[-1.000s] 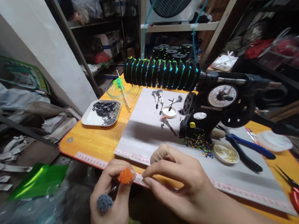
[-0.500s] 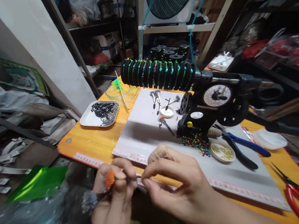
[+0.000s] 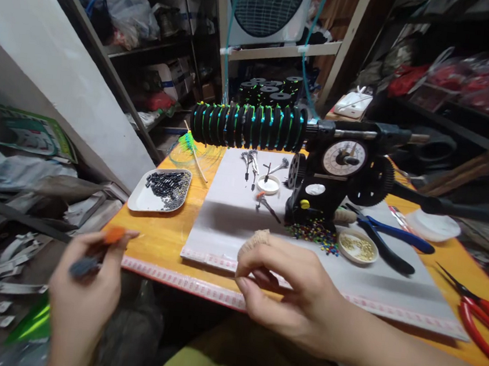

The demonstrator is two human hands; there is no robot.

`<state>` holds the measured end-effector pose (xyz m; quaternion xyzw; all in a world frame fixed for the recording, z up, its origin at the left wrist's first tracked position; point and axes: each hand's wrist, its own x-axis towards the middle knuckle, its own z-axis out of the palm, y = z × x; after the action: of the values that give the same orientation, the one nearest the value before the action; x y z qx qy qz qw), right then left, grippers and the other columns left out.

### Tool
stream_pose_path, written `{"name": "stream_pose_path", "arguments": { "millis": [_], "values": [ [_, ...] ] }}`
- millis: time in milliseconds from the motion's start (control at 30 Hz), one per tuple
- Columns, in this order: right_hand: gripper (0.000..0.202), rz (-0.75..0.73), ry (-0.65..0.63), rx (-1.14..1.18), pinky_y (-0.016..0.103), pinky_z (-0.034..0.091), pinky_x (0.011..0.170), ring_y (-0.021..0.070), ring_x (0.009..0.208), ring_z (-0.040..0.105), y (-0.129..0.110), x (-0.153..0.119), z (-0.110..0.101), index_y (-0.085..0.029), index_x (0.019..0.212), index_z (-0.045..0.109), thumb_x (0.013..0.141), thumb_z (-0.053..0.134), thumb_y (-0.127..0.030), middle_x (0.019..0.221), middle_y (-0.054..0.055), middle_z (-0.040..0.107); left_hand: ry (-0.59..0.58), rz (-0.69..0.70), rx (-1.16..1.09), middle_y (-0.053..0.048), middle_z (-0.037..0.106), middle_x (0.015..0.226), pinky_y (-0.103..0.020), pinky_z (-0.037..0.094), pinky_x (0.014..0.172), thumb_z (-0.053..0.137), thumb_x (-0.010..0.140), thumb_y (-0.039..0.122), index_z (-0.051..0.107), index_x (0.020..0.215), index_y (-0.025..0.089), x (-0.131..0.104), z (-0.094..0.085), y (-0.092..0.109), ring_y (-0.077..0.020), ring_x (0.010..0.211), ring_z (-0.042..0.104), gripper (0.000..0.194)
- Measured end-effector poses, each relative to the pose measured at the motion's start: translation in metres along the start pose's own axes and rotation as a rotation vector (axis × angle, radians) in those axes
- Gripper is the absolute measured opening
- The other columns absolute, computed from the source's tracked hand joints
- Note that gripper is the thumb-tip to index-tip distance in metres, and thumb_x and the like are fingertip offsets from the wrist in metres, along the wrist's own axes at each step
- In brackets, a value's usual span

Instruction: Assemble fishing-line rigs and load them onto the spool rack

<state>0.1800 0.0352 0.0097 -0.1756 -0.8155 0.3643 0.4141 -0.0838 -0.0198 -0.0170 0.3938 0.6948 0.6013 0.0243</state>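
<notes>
My left hand (image 3: 89, 283) is at the lower left by the table's front edge, fingers closed round a small bundle with an orange tuft (image 3: 114, 234) and a dark grey tuft (image 3: 83, 267). A thin pale tip pokes out past the fingers. Over the front edge of the grey board (image 3: 223, 221) is my right hand (image 3: 290, 287), thumb and index fingertip pinched together. Whatever may be in that pinch is too small to see. A tan wrap (image 3: 254, 241) covers one of its fingers. Similar small tufted pieces (image 3: 249, 161) lie on the board.
Behind the board stands a black geared machine (image 3: 327, 180) with a ribbed roller (image 3: 248, 125). A white tray (image 3: 133, 200) of dark small parts sits left. Coloured beads (image 3: 313, 235), a dish of gold bits (image 3: 358, 247), blue-handled pliers (image 3: 396, 233) and red-handled scissors (image 3: 480, 324) lie right.
My left hand has moved away from the right, to the left, carrying the tufted bundle. My hands were close together before. The right hand has stayed nearly in place, still pinched.
</notes>
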Motion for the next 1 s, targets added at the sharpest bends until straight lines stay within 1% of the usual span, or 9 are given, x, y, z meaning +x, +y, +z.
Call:
{"name": "stream_pose_path", "arguments": {
  "millis": [67, 133, 300, 500, 667, 800, 867, 933, 1000],
  "values": [
    [0.012, 0.034, -0.010, 0.007, 0.021, 0.038, 0.061, 0.0085, 0.068, 0.045, 0.000, 0.001, -0.001, -0.014, 0.082, 0.057, 0.082, 0.060, -0.002, 0.075, -0.001, 0.052, -0.314, 0.240, 0.353, -0.010, 0.067, 0.104, -0.046, 0.050, 0.089, 0.064, 0.083, 0.036, 0.067, 0.089, 0.021, 0.017, -0.004, -0.020, -0.0290, 0.098, 0.063, 0.017],
    [0.010, 0.053, -0.004, 0.003, 0.020, 0.038, 0.061, 0.0085, 0.069, 0.047, 0.000, 0.001, -0.001, -0.014, 0.081, 0.059, 0.083, 0.063, -0.004, 0.076, -0.001, 0.054, -0.421, 0.307, 0.435, -0.016, 0.057, 0.123, -0.055, 0.046, 0.098, 0.062, 0.083, 0.041, 0.066, 0.101, 0.020, 0.025, -0.003, -0.030, -0.0356, 0.115, 0.057, 0.028],
    [0.006, 0.070, 0.010, 0.005, 0.020, 0.037, 0.057, 0.0086, 0.066, 0.047, 0.003, 0.001, 0.000, -0.013, 0.086, 0.072, 0.088, 0.066, -0.012, 0.072, -0.001, 0.052, -0.312, 0.281, 0.363, -0.019, 0.046, 0.126, -0.054, 0.046, 0.097, 0.054, 0.089, 0.038, 0.055, 0.110, 0.018, -0.002, 0.002, -0.010, -0.0375, 0.129, 0.044, 0.029],
    [0.010, 0.083, 0.042, -0.006, 0.020, 0.037, 0.055, 0.0089, 0.062, 0.045, 0.005, -0.002, 0.002, -0.014, 0.090, 0.077, 0.089, 0.067, -0.016, 0.070, -0.001, 0.051, -0.679, -0.246, -0.302, -0.006, 0.062, 0.107, -0.031, 0.050, 0.086, 0.047, 0.099, 0.039, 0.061, 0.119, 0.025, -0.065, 0.018, 0.030, -0.0196, 0.096, 0.061, 0.028],
    [0.011, 0.079, 0.066, -0.022, 0.021, 0.044, 0.058, 0.0109, 0.066, 0.054, 0.005, 0.002, 0.002, -0.014, 0.092, 0.077, 0.090, 0.067, -0.017, 0.073, 0.003, 0.059, -0.841, -0.588, -0.556, -0.003, 0.063, 0.071, -0.025, 0.051, 0.059, 0.060, 0.091, 0.050, 0.068, 0.090, 0.017, -0.086, 0.036, 0.046, -0.0155, 0.066, 0.059, 0.035],
    [0.011, 0.081, 0.043, -0.042, 0.024, 0.048, 0.062, 0.0133, 0.069, 0.058, 0.007, 0.003, 0.001, -0.013, 0.090, 0.077, 0.091, 0.067, -0.017, 0.075, 0.005, 0.065, -0.819, -0.719, -0.540, 0.006, 0.043, 0.055, -0.017, 0.028, 0.041, 0.064, 0.084, 0.057, 0.062, 0.081, 0.017, -0.090, 0.040, 0.054, -0.0064, 0.045, 0.037, 0.041],
    [0.011, 0.099, 0.042, -0.031, 0.024, 0.048, 0.063, 0.0136, 0.071, 0.059, 0.008, 0.003, 0.000, -0.015, 0.092, 0.077, 0.091, 0.067, -0.018, 0.077, 0.005, 0.066, -0.754, -0.685, -0.473, 0.006, 0.041, 0.059, -0.017, 0.030, 0.045, 0.066, 0.084, 0.055, 0.065, 0.087, 0.019, -0.093, 0.040, 0.055, -0.0073, 0.049, 0.039, 0.036],
    [0.010, 0.117, 0.054, -0.006, 0.024, 0.047, 0.062, 0.0133, 0.071, 0.059, 0.008, 0.001, 0.001, -0.015, 0.092, 0.078, 0.090, 0.068, -0.018, 0.077, 0.005, 0.065, -0.639, -0.606, -0.394, -0.003, 0.057, 0.076, -0.020, 0.044, 0.058, 0.068, 0.085, 0.050, 0.068, 0.099, 0.022, -0.097, 0.040, 0.055, -0.0153, 0.072, 0.057, 0.032],
    [0.009, 0.124, 0.068, 0.014, 0.022, 0.046, 0.061, 0.0122, 0.070, 0.060, 0.008, 0.000, 0.001, -0.015, 0.091, 0.078, 0.089, 0.069, -0.016, 0.077, 0.004, 0.065, -0.514, -0.525, -0.365, -0.011, 0.065, 0.103, -0.027, 0.050, 0.080, 0.071, 0.084, 0.044, 0.069, 0.106, 0.023, -0.103, 0.040, 0.054, -0.0255, 0.112, 0.057, 0.030]
  ]
}}
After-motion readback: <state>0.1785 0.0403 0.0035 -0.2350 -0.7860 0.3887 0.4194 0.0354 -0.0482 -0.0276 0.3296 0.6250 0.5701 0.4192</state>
